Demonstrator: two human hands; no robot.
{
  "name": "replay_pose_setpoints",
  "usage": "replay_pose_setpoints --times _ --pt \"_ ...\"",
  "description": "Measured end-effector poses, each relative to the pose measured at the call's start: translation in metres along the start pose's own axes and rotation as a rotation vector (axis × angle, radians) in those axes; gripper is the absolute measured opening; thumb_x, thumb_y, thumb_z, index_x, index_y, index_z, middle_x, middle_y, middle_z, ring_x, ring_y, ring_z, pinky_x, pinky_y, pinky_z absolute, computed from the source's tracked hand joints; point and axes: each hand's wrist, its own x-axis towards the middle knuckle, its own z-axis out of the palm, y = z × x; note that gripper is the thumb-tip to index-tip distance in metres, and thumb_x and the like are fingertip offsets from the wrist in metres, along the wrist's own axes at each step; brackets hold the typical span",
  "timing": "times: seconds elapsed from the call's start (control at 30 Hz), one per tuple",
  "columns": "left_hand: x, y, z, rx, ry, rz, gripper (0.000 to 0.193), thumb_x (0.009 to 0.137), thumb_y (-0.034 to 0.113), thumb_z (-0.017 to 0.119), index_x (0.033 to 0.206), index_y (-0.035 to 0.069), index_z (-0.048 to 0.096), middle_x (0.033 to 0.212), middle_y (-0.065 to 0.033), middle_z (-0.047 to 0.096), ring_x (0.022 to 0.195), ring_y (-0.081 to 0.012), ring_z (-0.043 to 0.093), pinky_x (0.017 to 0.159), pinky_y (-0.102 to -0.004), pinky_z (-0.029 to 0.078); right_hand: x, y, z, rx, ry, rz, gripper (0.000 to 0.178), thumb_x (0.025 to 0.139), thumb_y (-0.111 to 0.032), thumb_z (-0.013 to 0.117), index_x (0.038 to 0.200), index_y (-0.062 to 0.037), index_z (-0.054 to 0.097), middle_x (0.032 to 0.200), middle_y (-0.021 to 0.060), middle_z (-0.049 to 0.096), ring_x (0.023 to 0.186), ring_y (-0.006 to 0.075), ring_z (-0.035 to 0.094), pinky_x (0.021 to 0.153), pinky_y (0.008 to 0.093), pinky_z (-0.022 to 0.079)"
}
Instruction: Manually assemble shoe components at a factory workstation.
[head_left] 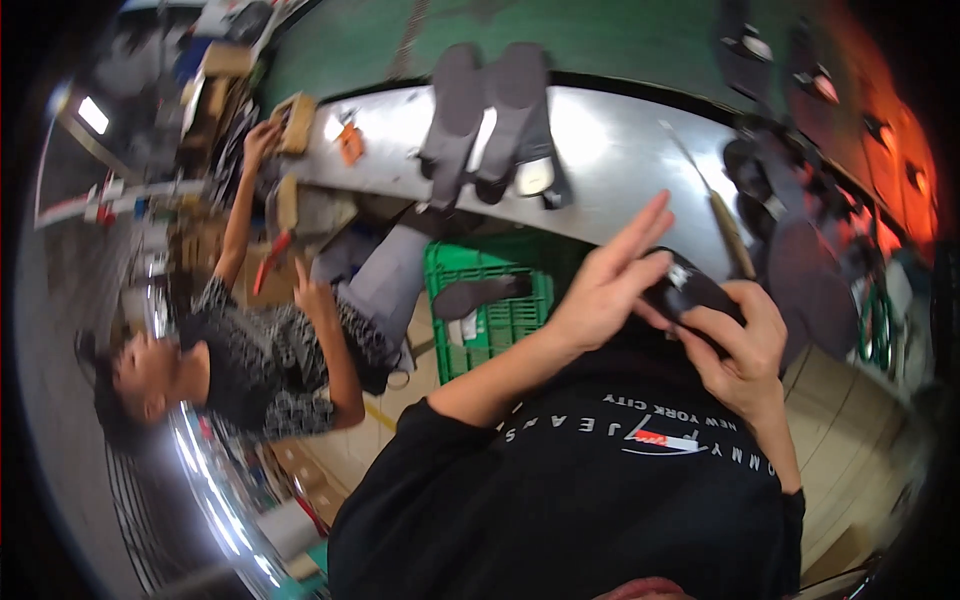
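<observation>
A dark slide sandal [700, 292] with a glossy strap is held close to my chest, above the near edge of the metal bench. My right hand [742, 345] is closed round its near end, fingers bent over the strap. At the sandal's other side is my left hand [612, 285], one finger stretched up and away while its other fingers press against the strap. My fingers hide part of the sandal. Just beyond, a long thin tool with a wooden handle [730, 235] lies on the bench.
Dark sandals [455, 110] lie sole up across the metal bench [600, 140], before a green surface [620, 45]. More sandals [810, 265] pile up at right, near an orange glow. A green crate [440, 270] holds a sandal. A co-worker [260, 350] sits at left, one hand at a small box [297, 122].
</observation>
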Motion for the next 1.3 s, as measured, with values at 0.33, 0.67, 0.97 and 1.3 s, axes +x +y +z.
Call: replay_pose_setpoints --times 0.33,0.67,0.97,1.3 --pt "-0.095 -0.108 -0.143 0.289 0.743 0.086 0.034 0.098 0.026 0.046 0.115 -0.001 0.06 0.101 -0.0119 0.067 0.081 -0.0159 0.066 0.064 -0.0246 0.051 -0.002 -0.01 -0.01 0.114 0.009 0.2 0.024 0.063 0.007 0.073 0.084 -0.002 0.064 0.085 0.0116 0.056 0.074 0.021 0.057 0.064 0.0272 0.044" --pt "-0.129 -0.209 -0.393 0.598 1.473 -0.299 0.076 0.085 0.065 0.039 0.131 0.005 0.048 0.133 -0.0185 0.049 0.126 -0.0353 0.043 0.106 -0.0442 0.028 0.011 -0.032 0.006 0.066 0.007 0.149 0.023 0.06 0.003 0.074 0.081 -0.0036 0.065 0.082 0.0112 0.056 0.07 0.0218 0.056 0.061 0.0278 0.043" --pt "-0.065 -0.188 -0.358 0.58 1.422 -0.409 0.093 0.069 0.079 0.049 0.13 0.01 0.051 0.131 -0.0167 0.052 0.127 -0.0349 0.042 0.108 -0.0614 0.006 0.007 -0.028 0.022 0.082 -0.032 0.195 0.023 0.062 0.002 0.074 0.082 -0.0022 0.065 0.081 0.0106 0.056 0.07 0.0217 0.056 0.06 0.0286 0.043" --pt "-0.03 -0.16 -0.315 1.097 1.231 -0.32 0.048 0.088 0.048 0.044 0.126 0.019 0.056 0.148 -0.0185 0.027 0.137 -0.0419 0.02 0.104 -0.0645 0.017 -0.002 -0.03 0.004 0.085 -0.034 0.178 0.023 0.062 0.0 0.075 0.082 -0.0018 0.065 0.08 0.0104 0.056 0.068 0.0201 0.056 0.059 0.0277 0.043"
